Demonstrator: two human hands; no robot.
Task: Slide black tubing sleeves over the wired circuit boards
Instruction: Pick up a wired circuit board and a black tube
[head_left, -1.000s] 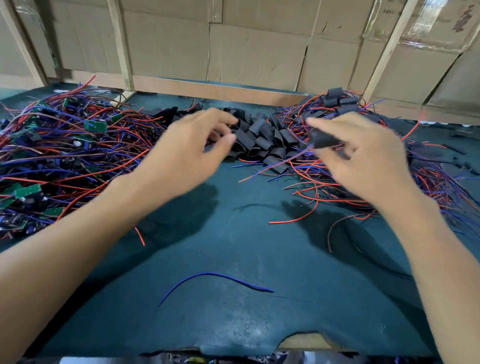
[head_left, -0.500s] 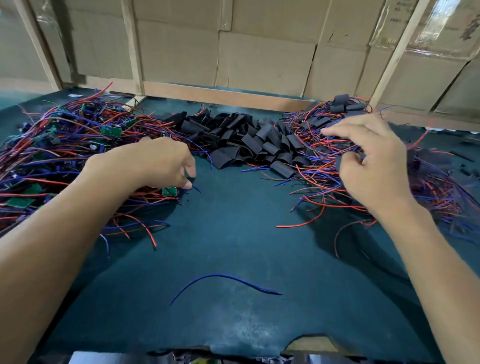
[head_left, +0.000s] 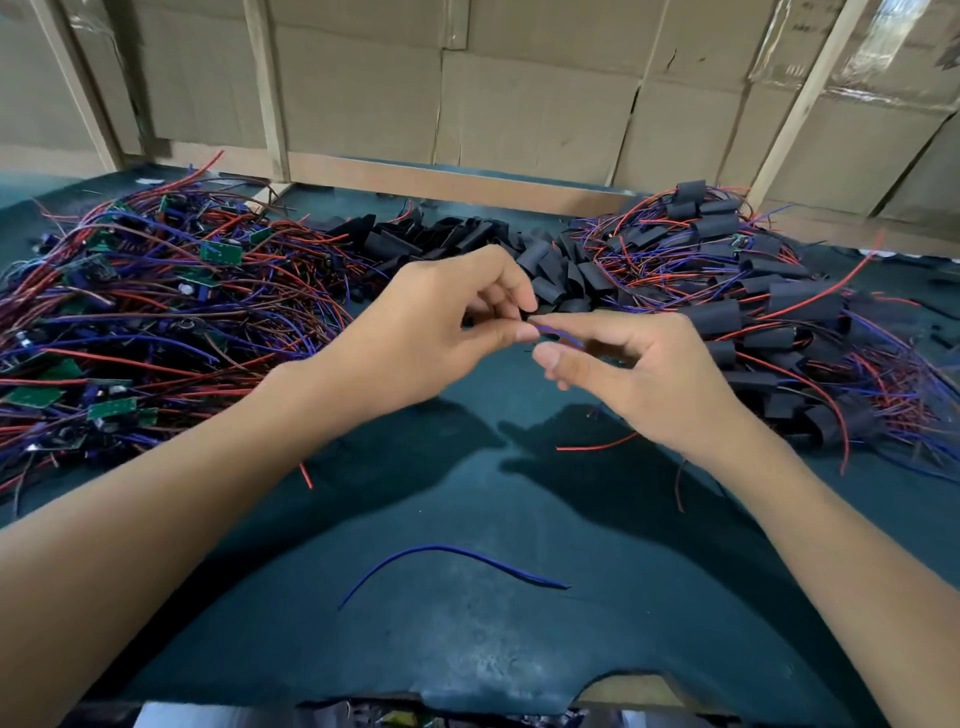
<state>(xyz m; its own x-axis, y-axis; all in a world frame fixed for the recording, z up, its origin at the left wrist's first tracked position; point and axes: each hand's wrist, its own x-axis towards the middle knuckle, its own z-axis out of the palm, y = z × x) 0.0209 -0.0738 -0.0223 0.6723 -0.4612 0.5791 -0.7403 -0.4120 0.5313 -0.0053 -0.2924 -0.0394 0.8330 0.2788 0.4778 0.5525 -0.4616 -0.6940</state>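
Observation:
My left hand (head_left: 441, 332) is raised over the middle of the table, fingers curled, pinching a small dark wired circuit board (head_left: 525, 315) that the fingers mostly hide. A blue wire (head_left: 563, 338) leads from it to my right hand (head_left: 649, 374), whose index finger and thumb close round the wire. Behind my hands lies a heap of loose black tubing sleeves (head_left: 483, 239). On the left sits a tangle of bare green boards with red and blue wires (head_left: 156, 312). On the right is a pile of boards wearing sleeves (head_left: 753, 312).
The dark green table mat (head_left: 467, 649) has a loose blue wire (head_left: 452, 558) lying near me and a stray red wire (head_left: 597, 446) under my right hand. Cardboard sheets and wooden battens (head_left: 270, 104) wall off the back.
My left hand has left the left pile and come to the centre with a wired board. My right hand has moved from the right pile inward to meet it and taken the blue wire.

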